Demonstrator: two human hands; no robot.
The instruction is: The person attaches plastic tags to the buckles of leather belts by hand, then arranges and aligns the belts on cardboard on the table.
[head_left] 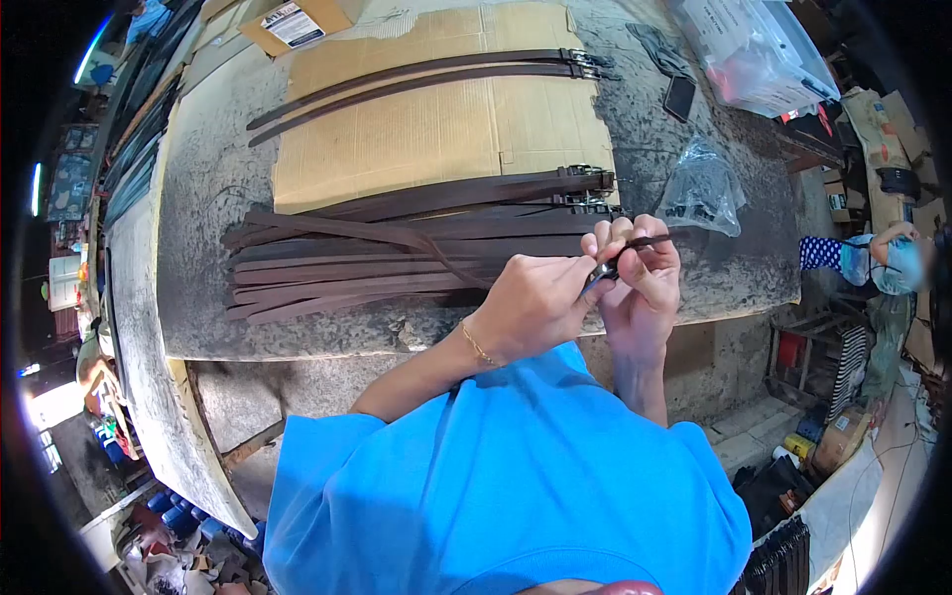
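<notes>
Just in front of my chest, both hands are closed around one dark brown leather belt [650, 240]. My left hand [540, 302], with a bracelet at the wrist, pinches it close to the metal buckle [605, 270]. Fingers of my right hand [645, 283] grip the same end, and a short dark piece sticks out to the right. A strap trails left behind my left hand, but I cannot tell whether it is the same belt. Beyond lies a pile of brown belts [397, 243], their buckles [590, 188] at the right.
Two belts [426, 84] lie apart on a flat cardboard sheet [397, 149]. Right of them are a phone [679, 97], a clear plastic bag [702, 188] and a large clear bag [749, 50]. A cardboard box [297, 25] sits at the far edge. Another person [897, 263] is at the right.
</notes>
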